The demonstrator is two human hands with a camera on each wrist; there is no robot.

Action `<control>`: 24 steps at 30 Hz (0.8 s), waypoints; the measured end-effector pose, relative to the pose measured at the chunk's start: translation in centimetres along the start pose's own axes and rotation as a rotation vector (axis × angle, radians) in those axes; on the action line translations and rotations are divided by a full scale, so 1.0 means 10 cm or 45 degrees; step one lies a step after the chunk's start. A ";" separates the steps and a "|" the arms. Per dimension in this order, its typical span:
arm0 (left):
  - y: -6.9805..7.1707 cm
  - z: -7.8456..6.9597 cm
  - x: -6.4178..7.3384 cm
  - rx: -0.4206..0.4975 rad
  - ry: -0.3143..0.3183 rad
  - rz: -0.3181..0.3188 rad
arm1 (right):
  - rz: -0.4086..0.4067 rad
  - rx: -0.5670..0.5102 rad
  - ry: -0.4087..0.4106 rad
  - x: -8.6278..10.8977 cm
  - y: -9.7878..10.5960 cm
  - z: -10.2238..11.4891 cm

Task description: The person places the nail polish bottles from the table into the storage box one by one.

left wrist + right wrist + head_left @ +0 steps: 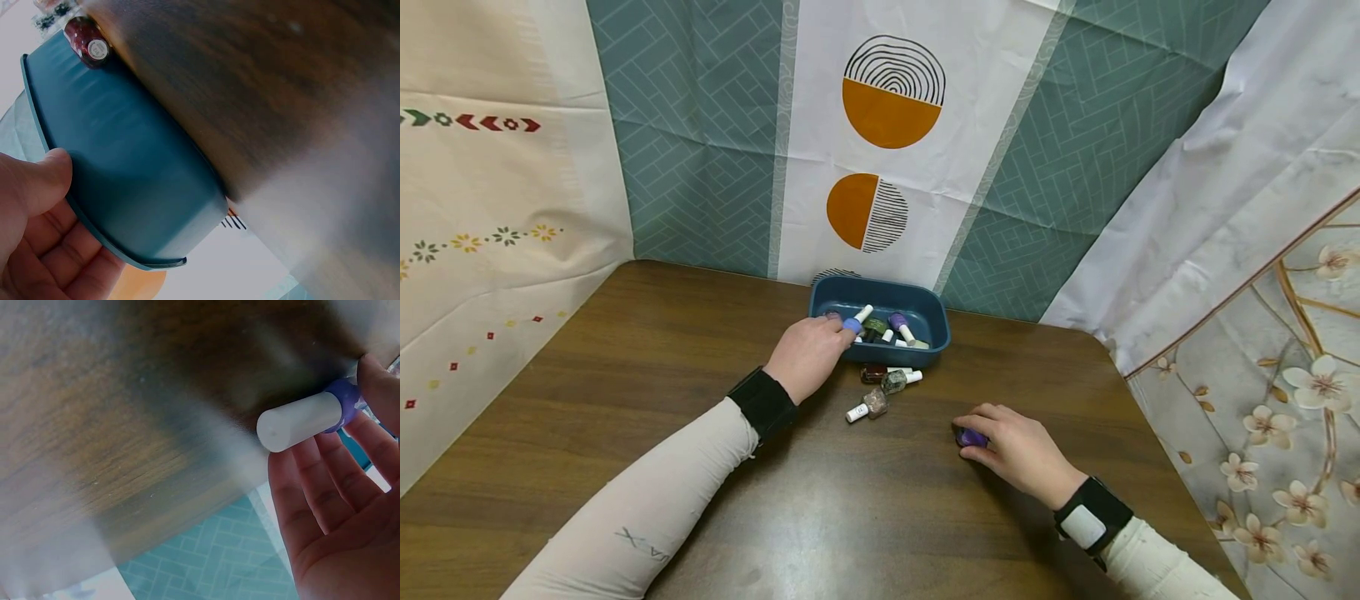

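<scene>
- Bottle of purple polish (973, 437) sits pinched in the right grip (1018, 450), thumb to one side, fingers to the other, white cap (300, 422) poking out towards the wrist camera!
- Does it touch the tabletop (850, 517) beneath that grip? I cannot tell.
- Over to the left grip (808, 354): it holds the blue tray (928, 357) by the near left corner, thumb outside the wall, curled fingers over the rim.
- Right at those fingers, the periwinkle bottle (852, 326) leans cap-up; whether they touch it is hidden.
- To the right of the left grip, bottles lie jumbled inside the tray, a violet bottle (898, 321) among them.
- Between the two grips, three loose ones: the dark red bottle (873, 374) just beside the tray's front wall, the silver glitter bottle (893, 382) next to it, the pinkish glitter bottle (876, 403) nearest the person.
- Here's the danger: the purple one looks smooth and rounded, so a slack right pinch could let it slip and roll.
- A low sweep from the right grip towards the tray could scatter that loose trio.
- And a careless tug by the left grip could tilt the tray, toppling the leaning bottle!
</scene>
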State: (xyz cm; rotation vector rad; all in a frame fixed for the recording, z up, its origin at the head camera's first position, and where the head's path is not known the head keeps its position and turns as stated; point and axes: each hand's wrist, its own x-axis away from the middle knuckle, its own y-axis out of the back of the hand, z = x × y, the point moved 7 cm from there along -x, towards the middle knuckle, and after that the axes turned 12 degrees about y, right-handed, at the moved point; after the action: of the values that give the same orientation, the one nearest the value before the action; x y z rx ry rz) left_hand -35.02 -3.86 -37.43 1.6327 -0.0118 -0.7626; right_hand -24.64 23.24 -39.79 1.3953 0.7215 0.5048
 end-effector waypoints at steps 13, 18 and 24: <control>-0.01 0.01 0.00 0.008 -0.004 -0.017 | -0.007 0.007 0.020 0.00 0.00 0.02; -0.01 0.00 0.00 0.006 -0.003 -0.017 | -0.018 0.002 0.028 -0.01 0.00 0.03; -0.01 0.00 0.00 0.008 -0.001 -0.014 | -0.056 -0.003 0.063 -0.01 0.01 0.06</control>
State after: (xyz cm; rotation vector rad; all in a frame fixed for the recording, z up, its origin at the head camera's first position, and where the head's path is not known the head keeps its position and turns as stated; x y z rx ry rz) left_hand -35.05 -3.85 -37.52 1.6396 -0.0061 -0.7726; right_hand -24.28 22.78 -39.65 1.3658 0.7895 0.5073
